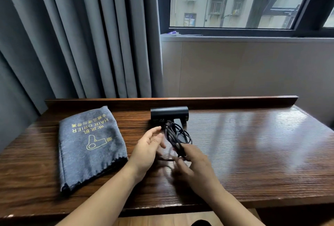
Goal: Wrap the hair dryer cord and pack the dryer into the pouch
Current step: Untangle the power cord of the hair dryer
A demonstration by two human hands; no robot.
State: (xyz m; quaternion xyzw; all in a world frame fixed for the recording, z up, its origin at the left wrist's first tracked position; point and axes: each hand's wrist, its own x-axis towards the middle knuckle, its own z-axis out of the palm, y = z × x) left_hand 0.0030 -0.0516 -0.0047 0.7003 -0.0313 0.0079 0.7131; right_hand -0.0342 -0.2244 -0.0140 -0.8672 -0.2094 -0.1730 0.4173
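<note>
Cord (pixel 176 138) bunched in right hand (pixel 196 162), left hand (pixel 147 147) just beside

Both forearms are bare to the frame's lower edge, with no sleeves showing. The left hand (pixel 146 150) and right hand (pixel 194 165) wear no rings, watch or gloves.

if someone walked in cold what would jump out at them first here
Most likely the two hands at the centre of the wooden table: the right hand grips a bundle of looped black cord, while the left hand is open beside it. Just behind sits the black hair dryer, and to the left lies a grey pouch with gold HAIR DRIER lettering.
</note>
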